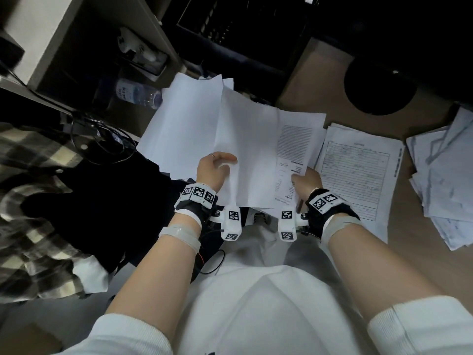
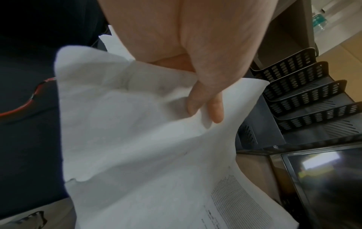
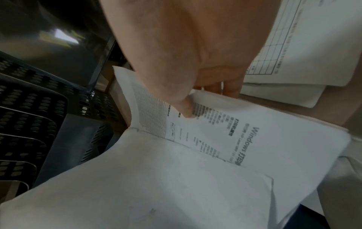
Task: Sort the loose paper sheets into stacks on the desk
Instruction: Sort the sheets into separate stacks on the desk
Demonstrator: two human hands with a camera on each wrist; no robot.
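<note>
I hold a loose bundle of paper above the desk edge. My left hand (image 1: 217, 166) pinches a blank white sheet (image 1: 245, 155) at its near edge; in the left wrist view its fingers (image 2: 215, 108) curl round the crumpled blank sheet (image 2: 137, 131). My right hand (image 1: 303, 179) grips the printed sheet (image 1: 294, 142) and the pages under it. The right thumb (image 3: 184, 108) presses on the printed sheet (image 3: 225, 136), headed "Windows", with the fingers below. More blank sheets (image 1: 184, 124) fan out to the left. A stack topped by a table form (image 1: 358, 175) lies right of my right hand.
A messy pile of sheets (image 1: 445, 175) lies at the far right on the brown desk (image 1: 320, 80). A black tiered letter tray (image 2: 303, 93) and a dark monitor (image 2: 323, 178) stand behind the papers. A water bottle (image 1: 138, 94), cables and a plaid garment (image 1: 38, 201) are at the left.
</note>
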